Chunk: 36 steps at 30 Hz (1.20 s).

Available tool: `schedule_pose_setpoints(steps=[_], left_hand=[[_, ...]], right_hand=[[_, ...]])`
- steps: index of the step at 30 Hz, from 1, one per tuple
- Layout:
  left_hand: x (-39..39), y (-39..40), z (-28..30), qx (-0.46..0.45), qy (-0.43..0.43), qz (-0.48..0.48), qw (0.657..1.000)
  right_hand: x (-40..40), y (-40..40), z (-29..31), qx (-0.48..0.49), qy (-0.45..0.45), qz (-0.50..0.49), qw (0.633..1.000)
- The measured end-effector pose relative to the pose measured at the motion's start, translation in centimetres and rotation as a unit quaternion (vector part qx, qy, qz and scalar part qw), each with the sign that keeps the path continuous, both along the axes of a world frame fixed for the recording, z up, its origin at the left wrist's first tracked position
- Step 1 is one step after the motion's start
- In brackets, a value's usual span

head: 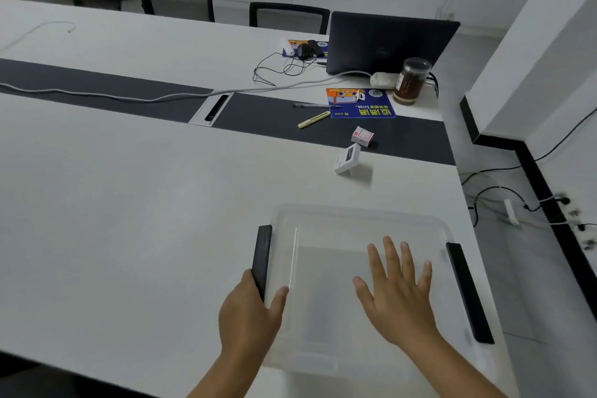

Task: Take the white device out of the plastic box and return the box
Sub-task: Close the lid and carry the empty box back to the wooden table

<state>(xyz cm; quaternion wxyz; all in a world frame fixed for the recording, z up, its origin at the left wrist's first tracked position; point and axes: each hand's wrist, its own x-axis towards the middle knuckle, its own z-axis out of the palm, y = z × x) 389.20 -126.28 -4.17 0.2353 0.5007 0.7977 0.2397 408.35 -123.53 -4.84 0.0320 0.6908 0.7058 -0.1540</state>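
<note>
Box: clear plastic box (355,268) at the table's (129,203) near right corner, looks light, slippery; grip black handles.
Left hand (250,317): fingers clasp left handle (262,258).
Right hand (399,291): fingers spread flat over the box.
Device: white device (347,158) stands out on the table.

The left hand (250,313) covers the near end of the box's (361,223) left black clip (262,258). Both forearms run off the bottom edge. The white device's (347,158) screen is too small to read, as is the jar's (412,81) label.
</note>
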Motion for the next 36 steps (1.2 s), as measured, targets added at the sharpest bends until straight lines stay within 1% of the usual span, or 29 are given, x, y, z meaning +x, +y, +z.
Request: schedule_pose_setpoints(steps=[5, 7, 9, 11, 13, 15, 17, 18, 20, 22, 24, 26, 29, 31, 34, 36], left_hand=[[-0.2, -0.2, -0.2, 0.010, 0.005, -0.032, 0.999], [-0.2, -0.1, -0.1, 0.010, -0.007, -0.040, 0.999], [-0.3, 0.1, 0.1, 0.010, -0.044, -0.039, 0.998], [-0.4, 0.2, 0.1, 0.011, -0.090, -0.043, 0.995], [-0.5, 0.2, 0.1, 0.010, -0.120, -0.043, 0.992], [-0.6, 0.2, 0.1, 0.008, -0.129, -0.040, 0.991], [-0.6, 0.2, 0.0, 0.005, -0.131, -0.034, 0.991], [-0.6, 0.3, -0.1, 0.005, -0.132, -0.031, 0.991], [-0.5, 0.3, 0.0, 0.005, -0.133, -0.024, 0.991], [-0.3, 0.3, 0.1, 0.010, -0.127, -0.021, 0.992], [-0.4, -0.1, 0.3, 0.014, -0.132, -0.004, 0.991], [-0.6, -0.9, 0.5, 0.029, -0.143, 0.034, 0.989], [-0.3, -4.0, 0.8, 0.062, -0.155, 0.116, 0.979], [0.7, -7.6, 1.1, 0.092, -0.171, 0.190, 0.962], [2.8, -14.5, 1.2, 0.115, -0.172, 0.310, 0.928], [4.3, -20.3, 1.2, 0.106, -0.174, 0.398, 0.894]], right_hand=[[-0.1, 0.0, 0.3, -0.006, -0.022, 0.001, 1.000], [-0.3, 0.1, 0.5, -0.009, -0.022, 0.001, 1.000], [-0.1, 0.1, 1.0, -0.010, -0.006, 0.001, 1.000], [0.7, 0.0, 1.5, 0.017, 0.038, -0.013, 0.999], [2.5, -0.6, 1.9, 0.091, 0.057, -0.055, 0.993], [5.1, -1.7, 1.9, 0.150, 0.048, -0.132, 0.979], [7.2, -2.7, 1.9, 0.134, 0.061, -0.217, 0.965], [7.8, -3.1, 1.9, 0.103, 0.082, -0.249, 0.960], [8.1, -3.6, 1.8, 0.042, 0.158, -0.296, 0.941], [8.0, -3.5, 1.7, 0.037, 0.223, -0.312, 0.923], [7.9, -3.1, 1.8, 0.038, 0.242, -0.302, 0.921], [7.8, -2.3, 1.8, 0.036, 0.263, -0.270, 0.926], [7.5, -1.3, 2.3, 0.046, 0.282, -0.168, 0.944], [7.3, -1.4, 3.0, 0.049, 0.298, -0.085, 0.949], [6.6, -2.8, 3.8, 0.025, 0.321, 0.027, 0.946], [5.3, -5.0, 4.1, -0.010, 0.333, 0.098, 0.938]])
